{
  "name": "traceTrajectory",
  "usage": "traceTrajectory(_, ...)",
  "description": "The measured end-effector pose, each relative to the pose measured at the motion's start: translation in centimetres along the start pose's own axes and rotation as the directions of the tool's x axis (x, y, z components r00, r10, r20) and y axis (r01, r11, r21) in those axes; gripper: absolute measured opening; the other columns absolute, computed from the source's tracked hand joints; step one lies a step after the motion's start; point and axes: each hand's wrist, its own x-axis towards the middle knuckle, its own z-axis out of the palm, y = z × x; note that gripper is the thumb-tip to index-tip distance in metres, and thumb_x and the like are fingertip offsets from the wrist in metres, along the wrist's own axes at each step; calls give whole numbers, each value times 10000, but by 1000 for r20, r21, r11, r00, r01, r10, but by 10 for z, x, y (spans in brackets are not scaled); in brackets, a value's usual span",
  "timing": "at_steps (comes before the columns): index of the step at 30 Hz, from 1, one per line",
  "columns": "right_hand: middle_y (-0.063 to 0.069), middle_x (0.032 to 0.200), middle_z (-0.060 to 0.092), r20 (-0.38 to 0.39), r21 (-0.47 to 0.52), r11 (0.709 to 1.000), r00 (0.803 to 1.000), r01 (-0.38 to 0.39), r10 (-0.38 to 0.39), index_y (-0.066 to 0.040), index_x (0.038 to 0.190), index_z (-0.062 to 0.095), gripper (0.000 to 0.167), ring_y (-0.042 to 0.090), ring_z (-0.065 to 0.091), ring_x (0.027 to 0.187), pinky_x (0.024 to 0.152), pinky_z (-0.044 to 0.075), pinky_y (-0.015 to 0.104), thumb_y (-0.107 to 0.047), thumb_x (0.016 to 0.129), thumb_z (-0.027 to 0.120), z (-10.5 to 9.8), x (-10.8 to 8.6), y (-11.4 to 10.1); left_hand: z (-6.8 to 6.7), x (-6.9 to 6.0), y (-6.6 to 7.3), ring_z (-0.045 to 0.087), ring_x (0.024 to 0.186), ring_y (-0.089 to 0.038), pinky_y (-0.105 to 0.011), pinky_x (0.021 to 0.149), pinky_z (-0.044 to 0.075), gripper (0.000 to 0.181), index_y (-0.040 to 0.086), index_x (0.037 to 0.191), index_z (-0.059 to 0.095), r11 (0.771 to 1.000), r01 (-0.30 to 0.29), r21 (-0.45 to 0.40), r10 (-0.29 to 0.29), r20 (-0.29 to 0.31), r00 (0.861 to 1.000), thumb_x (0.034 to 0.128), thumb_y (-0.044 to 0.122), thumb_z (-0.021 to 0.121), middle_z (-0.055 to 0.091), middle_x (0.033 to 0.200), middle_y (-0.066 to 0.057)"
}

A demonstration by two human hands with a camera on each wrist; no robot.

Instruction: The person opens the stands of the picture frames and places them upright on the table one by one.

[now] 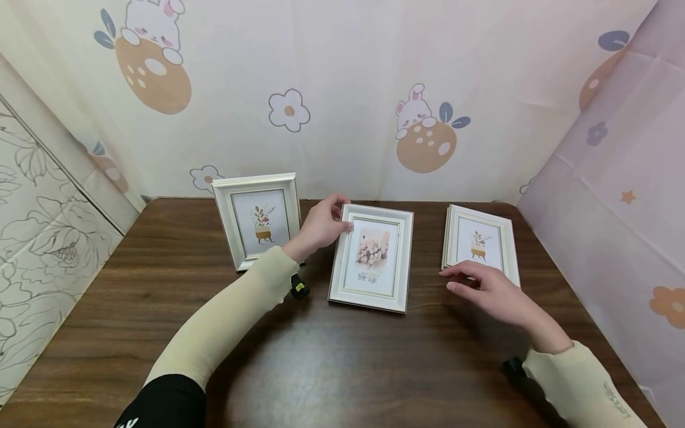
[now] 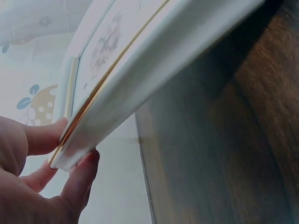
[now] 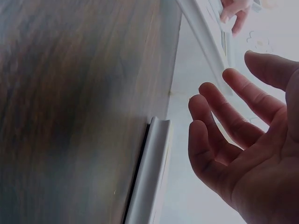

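Note:
A white picture frame [image 1: 400,261] with a pink flower picture and the words "free style" leans back in the middle. My left hand [image 1: 323,223] pinches its upper left edge; in the left wrist view the thumb [image 2: 44,137] lies on the face side and the fingertips [image 2: 86,168] behind. My right hand [image 1: 489,291] hovers with loosely bent fingers, holding nothing, in front of another white frame [image 1: 455,238] with a potted-plant picture. That frame lies at the right, and a second edge shows under its left side. The right hand covers its lower part.
On the left stands a similar white frame [image 1: 225,211] with a potted-plant picture, partly behind my left forearm. The brown wooden table [image 1: 374,368] meets a patterned cloth [image 1: 342,137] at its back edge. More cloth hangs along the right side.

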Motion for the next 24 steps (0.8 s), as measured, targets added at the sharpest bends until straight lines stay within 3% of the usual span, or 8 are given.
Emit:
traceTrajectory(6,57,1124,685,-8,24,999,1000,-30,30,-95,1185,680,223,101,600,947,803,513,304,-190,986,649,-4,2,3,-5,-4,3,609,905,-200,-328,722,539,479,170,1241,576,998,-15,-67,12,-38,999,829,74,800,602,1046,-58)
traceTrajectory(11,61,1105,687,-22,30,1000,1000,-8,9,-86,1167,684,203,93,604,934,784,513,276,-163,981,653,-6,3,3,-10,-9,6,638,913,-212,-335,733,560,457,152,1195,599,989,-46,-138,37,-67,997,808,64,826,602,1058,-70)
traceTrajectory(24,53,1092,685,-20,12,1000,1000,0,0,-99,1167,683,207,94,598,914,773,511,282,-178,977,662,-4,0,0,-16,-31,12,683,883,-206,-368,730,570,421,137,1158,597,961,-146,-233,133,-73,988,811,49,819,638,1071,-73)
